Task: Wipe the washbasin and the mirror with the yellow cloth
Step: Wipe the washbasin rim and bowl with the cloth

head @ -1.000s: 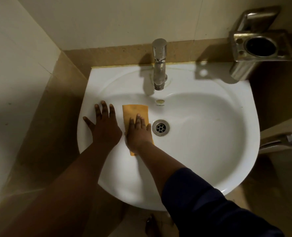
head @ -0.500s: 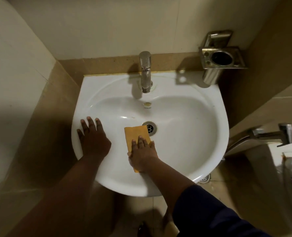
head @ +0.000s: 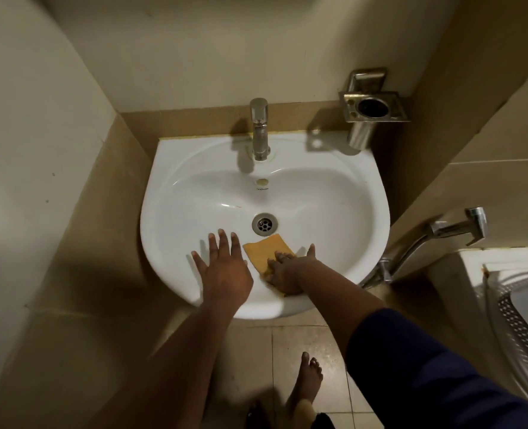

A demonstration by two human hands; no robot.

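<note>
The white washbasin (head: 333, 205) is mounted on the wall, with a steel tap (head: 260, 128) at the back and a drain (head: 264, 223) in the middle. A folded yellow cloth (head: 265, 247) lies on the front inner slope, just below the drain. My right hand (head: 287, 270) presses flat on the cloth's near end, fingers pointing left. My left hand (head: 222, 270) rests flat with spread fingers on the basin's front left, beside the cloth. The mirror is out of view.
A steel tumbler holder (head: 375, 111) hangs on the wall at the basin's right rear. A hand-spray faucet (head: 454, 229) juts out on the right, above a white perforated basket (head: 516, 308). My bare foot (head: 307, 382) stands on the tiled floor below.
My right hand has slid the cloth from left of the drain down to the front slope. My left hand has shifted right along the front. The camera has pulled back.
</note>
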